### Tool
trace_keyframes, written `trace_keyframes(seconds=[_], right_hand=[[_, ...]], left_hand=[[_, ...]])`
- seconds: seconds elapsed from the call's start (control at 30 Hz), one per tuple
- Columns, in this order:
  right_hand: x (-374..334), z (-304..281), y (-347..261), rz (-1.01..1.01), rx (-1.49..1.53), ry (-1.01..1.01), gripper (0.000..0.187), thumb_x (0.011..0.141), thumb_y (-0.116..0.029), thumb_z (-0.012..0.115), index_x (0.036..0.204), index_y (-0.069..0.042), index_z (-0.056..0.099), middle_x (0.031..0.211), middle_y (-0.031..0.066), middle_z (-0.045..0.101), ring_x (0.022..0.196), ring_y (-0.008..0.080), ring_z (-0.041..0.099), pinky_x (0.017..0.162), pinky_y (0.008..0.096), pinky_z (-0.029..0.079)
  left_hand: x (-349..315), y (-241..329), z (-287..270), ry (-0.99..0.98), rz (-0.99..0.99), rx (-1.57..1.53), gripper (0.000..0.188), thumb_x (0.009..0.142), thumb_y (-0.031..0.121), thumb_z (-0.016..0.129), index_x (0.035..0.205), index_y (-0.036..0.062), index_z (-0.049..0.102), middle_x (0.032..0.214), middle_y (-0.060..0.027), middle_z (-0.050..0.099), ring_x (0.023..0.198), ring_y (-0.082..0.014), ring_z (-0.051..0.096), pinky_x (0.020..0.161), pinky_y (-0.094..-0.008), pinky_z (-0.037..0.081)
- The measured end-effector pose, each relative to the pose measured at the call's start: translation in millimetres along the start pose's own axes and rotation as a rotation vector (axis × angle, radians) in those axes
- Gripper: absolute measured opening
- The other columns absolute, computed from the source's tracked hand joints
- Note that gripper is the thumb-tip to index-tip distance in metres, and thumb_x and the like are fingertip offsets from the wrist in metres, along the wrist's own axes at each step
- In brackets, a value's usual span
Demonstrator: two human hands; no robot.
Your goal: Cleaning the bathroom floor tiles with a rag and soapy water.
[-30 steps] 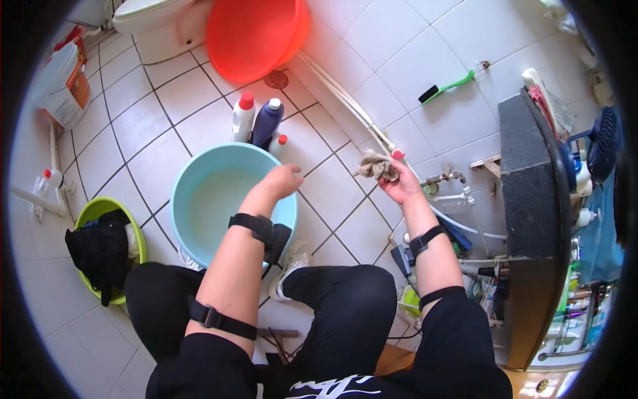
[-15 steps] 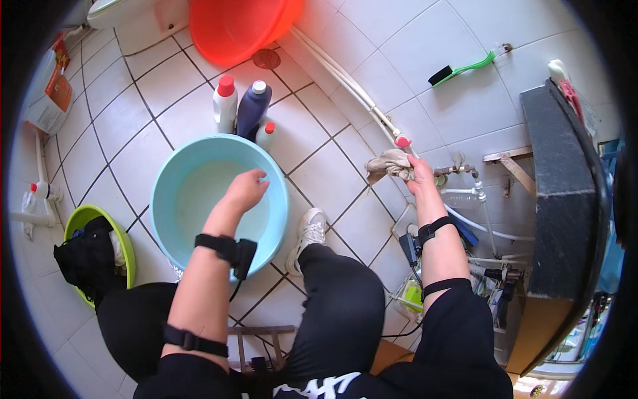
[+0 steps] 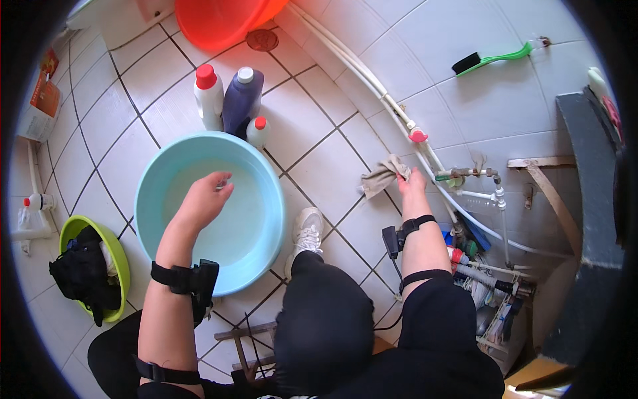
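My right hand (image 3: 414,183) grips a crumpled grey-beige cloth (image 3: 381,177), which hangs out to the left of the fingers beside the wall pipes. Over the light blue basin (image 3: 147,193), my left hand (image 3: 207,197) is held with its fingers loosely bent and apart, nothing in them. Pale, cloudy liquid (image 3: 232,229) covers the basin's bottom. Just behind the rim stand a white bottle with a red cap (image 3: 209,100), a dark purple bottle with a white cap (image 3: 242,103) and a small white bottle with a red cap (image 3: 257,133).
A green tub (image 3: 119,266) holding dark clothes (image 3: 86,272) stands at the left. A red basin (image 3: 219,23) lies beyond the bottles. Along the right wall are white pipes with a red valve (image 3: 418,136), a hanging green brush (image 3: 495,58) and a dark counter (image 3: 585,179).
The cloth in my right hand has come away from the red valve, down and toward me. My left hand has shifted leftward over the basin. The whole view has turned slightly.
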State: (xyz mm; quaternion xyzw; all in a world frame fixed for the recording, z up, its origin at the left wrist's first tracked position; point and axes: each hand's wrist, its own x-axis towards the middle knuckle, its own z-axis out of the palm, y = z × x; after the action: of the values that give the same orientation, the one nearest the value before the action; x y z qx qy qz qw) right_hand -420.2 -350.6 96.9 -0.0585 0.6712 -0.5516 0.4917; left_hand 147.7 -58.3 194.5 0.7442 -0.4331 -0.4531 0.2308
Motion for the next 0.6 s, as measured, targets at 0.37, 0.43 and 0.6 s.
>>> trace_keyframes(seconds=[0.37, 0.43, 0.6], right_hand=[[123, -20, 74, -0.055, -0.256, -0.031, 0.042, 0.109, -0.034, 0.063, 0.142, -0.009, 0.059, 0.132, 0.0124, 0.067, 0.111, 0.0324, 0.068, 0.102, 0.0558, 0.060], [145, -16, 84, -0.131, -0.629, -0.101, 0.041, 0.104, -0.030, 0.070, 0.139, -0.012, 0.062, 0.132, 0.0124, 0.066, 0.116, 0.0331, 0.065, 0.103, 0.0547, 0.058], [162, 9, 134, -0.828, -1.546, -0.359, 0.058, 0.093, -0.018, 0.080, 0.147, -0.011, 0.060, 0.137, 0.0186, 0.064, 0.130, 0.0359, 0.061, 0.108, 0.0486, 0.053]], left_hand=[[156, 115, 143, -0.309, 0.200, 0.073, 0.042, 0.105, 0.025, 0.069, 0.142, 0.0046, 0.068, 0.128, -0.0240, 0.076, 0.120, -0.0404, 0.073, 0.103, -0.0456, 0.057], [188, 133, 177, -0.339, 0.247, 0.142, 0.040, 0.104, 0.025, 0.069, 0.137, 0.0034, 0.069, 0.125, -0.0251, 0.076, 0.118, -0.0424, 0.072, 0.102, -0.0480, 0.057], [261, 125, 261, -0.577, 0.214, 0.501, 0.040, 0.105, 0.022, 0.063, 0.142, 0.0062, 0.066, 0.146, -0.0256, 0.066, 0.130, -0.0451, 0.066, 0.105, -0.0531, 0.056]])
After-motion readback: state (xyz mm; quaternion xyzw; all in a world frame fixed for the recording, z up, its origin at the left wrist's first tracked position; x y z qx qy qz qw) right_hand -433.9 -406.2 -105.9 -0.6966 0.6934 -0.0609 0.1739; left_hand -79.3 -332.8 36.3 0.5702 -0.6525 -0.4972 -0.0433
